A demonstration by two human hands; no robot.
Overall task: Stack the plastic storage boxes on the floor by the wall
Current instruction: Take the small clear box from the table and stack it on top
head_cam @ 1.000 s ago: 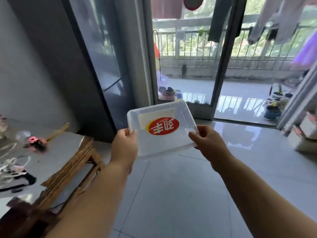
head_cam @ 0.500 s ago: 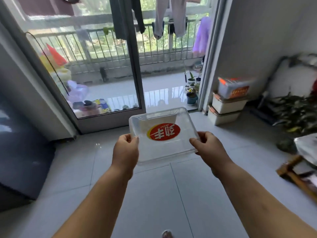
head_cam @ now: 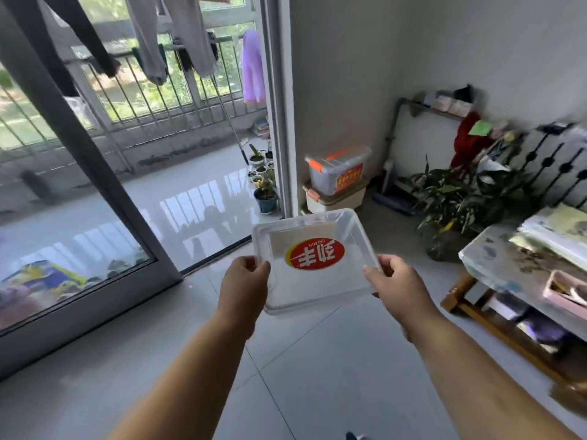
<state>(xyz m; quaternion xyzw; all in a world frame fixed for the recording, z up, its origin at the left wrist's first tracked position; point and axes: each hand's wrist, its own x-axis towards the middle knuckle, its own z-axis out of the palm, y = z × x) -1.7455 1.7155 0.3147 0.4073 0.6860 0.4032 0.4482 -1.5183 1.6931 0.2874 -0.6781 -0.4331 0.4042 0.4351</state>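
I hold the clear box (head_cam: 313, 262) out front, left hand (head_cam: 244, 285) and right hand (head_cam: 395, 289) each clenched on a near corner. The stack (head_cam: 338, 182) stands far ahead by the wall; I should keep it level and centre it there.

We see a clear, smooth plastic box (head_cam: 317, 281) with a shiny red sticker (head_cam: 315, 253), shiny floor tiles (head_cam: 317, 376), and a wooden bench (head_cam: 495, 325).
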